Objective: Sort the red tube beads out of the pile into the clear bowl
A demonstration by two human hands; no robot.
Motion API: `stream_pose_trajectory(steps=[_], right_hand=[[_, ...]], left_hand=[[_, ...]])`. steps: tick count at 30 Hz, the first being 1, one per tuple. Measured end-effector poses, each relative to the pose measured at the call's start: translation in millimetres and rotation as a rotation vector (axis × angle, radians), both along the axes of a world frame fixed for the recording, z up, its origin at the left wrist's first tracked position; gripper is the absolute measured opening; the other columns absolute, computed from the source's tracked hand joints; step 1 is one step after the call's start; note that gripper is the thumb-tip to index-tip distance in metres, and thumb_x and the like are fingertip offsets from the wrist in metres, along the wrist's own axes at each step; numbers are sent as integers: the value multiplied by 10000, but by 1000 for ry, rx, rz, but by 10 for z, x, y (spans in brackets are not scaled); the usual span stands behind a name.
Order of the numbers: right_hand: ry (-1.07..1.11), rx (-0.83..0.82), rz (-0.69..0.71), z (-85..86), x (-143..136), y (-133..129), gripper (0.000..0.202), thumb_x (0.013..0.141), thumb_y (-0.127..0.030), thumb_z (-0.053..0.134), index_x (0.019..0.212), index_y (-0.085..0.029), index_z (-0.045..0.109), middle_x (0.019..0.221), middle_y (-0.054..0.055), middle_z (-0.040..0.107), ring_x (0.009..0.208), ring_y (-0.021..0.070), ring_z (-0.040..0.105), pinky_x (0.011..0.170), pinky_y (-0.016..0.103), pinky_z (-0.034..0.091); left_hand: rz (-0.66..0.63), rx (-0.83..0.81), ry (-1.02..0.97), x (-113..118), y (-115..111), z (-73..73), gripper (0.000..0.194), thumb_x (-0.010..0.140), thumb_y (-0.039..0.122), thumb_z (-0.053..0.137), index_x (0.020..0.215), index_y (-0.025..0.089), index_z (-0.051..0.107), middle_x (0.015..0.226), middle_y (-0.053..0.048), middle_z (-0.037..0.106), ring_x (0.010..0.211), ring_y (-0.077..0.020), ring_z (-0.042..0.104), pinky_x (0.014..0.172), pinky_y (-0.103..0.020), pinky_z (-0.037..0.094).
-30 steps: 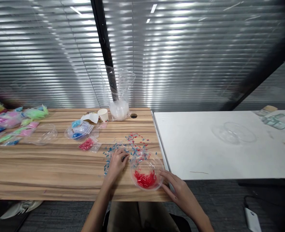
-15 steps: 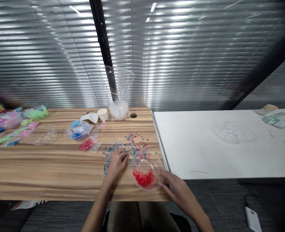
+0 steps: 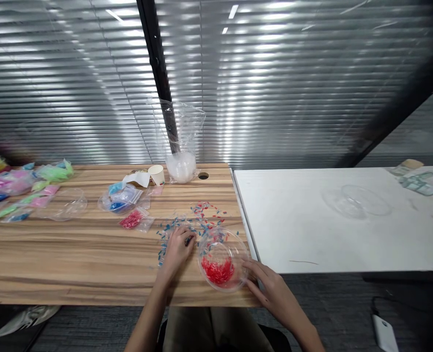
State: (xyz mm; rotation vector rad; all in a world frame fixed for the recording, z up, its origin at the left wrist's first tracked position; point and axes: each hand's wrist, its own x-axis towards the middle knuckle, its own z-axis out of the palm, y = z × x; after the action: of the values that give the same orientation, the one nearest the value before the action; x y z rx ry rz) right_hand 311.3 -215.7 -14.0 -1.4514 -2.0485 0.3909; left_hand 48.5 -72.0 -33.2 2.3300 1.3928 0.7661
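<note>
A clear round bowl (image 3: 205, 244) stands near the table's right front corner, with a heap of small red tube beads (image 3: 218, 271) in it. My right hand (image 3: 269, 282) grips the bowl's right rim between thumb and fingers. Left of the bowl, my left hand (image 3: 179, 247) rests low over the table, fingers curled together round dark blue tube beads (image 3: 189, 240); how many is hidden. Loose blue tube beads (image 3: 162, 255) lie beside and behind this hand. Mixed red and blue beads (image 3: 205, 211) are scattered beyond the bowl.
Farther left are a bag of red beads (image 3: 131, 220), a clear bowl with blue bags (image 3: 119, 205), a paper cup (image 3: 156, 175) and a bag of white material (image 3: 181, 166). Colourful bags (image 3: 12, 181) lie far left. A white table (image 3: 293, 220) adjoins on the right.
Both hands and the bowl keep nearly the same place and grip. Under the table at the lower left, another person's shoe has shifted left and down.
</note>
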Motion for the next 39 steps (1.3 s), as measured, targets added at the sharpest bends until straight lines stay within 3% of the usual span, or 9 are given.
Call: stream_pose_trajectory(steps=[39], right_hand=[[-14,-113,32,-55,-40,64,299,906,-210,473,1198,-223,535,1184,73,637,1077,204,608,931,358,513]], left_hand=[[-6,-9,18,-2,-2,4,202,859,233,493,851,199,691,927,-78,670,913,-239,583,845,-385,443]])
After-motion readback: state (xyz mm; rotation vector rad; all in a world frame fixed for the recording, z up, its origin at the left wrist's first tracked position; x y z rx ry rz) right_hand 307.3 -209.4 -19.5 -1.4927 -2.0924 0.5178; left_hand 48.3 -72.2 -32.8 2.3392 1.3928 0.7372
